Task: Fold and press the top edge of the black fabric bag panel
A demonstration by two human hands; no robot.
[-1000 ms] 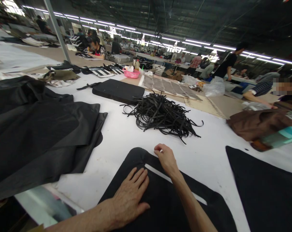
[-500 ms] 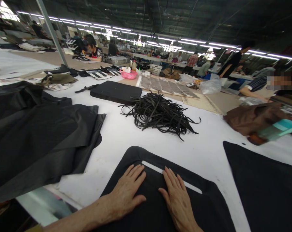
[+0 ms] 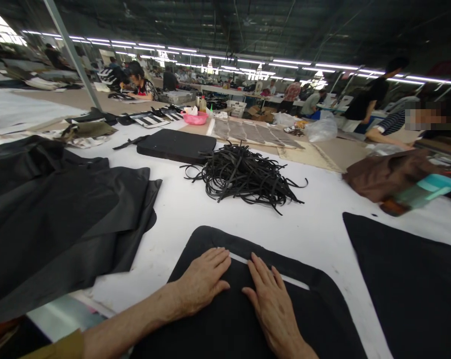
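A black sheet with rounded corners (image 3: 218,319) lies on the white table (image 3: 173,214) right before me. Along its far side runs a narrow white strip (image 3: 294,282). My left hand (image 3: 205,279) rests flat on the sheet, its fingertips over the strip's left end. My right hand (image 3: 272,304) lies flat with fingers apart, its fingertips touching the strip near the middle. Neither hand grips anything. Beyond the sheet is a tangled heap of thin black straps (image 3: 247,174).
Black fabric pieces (image 3: 61,214) are piled at the left. A black panel (image 3: 408,279) lies at the right, below a teal-lidded bottle (image 3: 419,194) and brown cloth (image 3: 382,169). A black pad stack (image 3: 176,144) and pink basin (image 3: 194,117) stand farther back. Several people work beyond.
My left hand has slid a little forward and right along the strip, now covering its left end. My right hand has barely shifted. The camera view has moved slightly.
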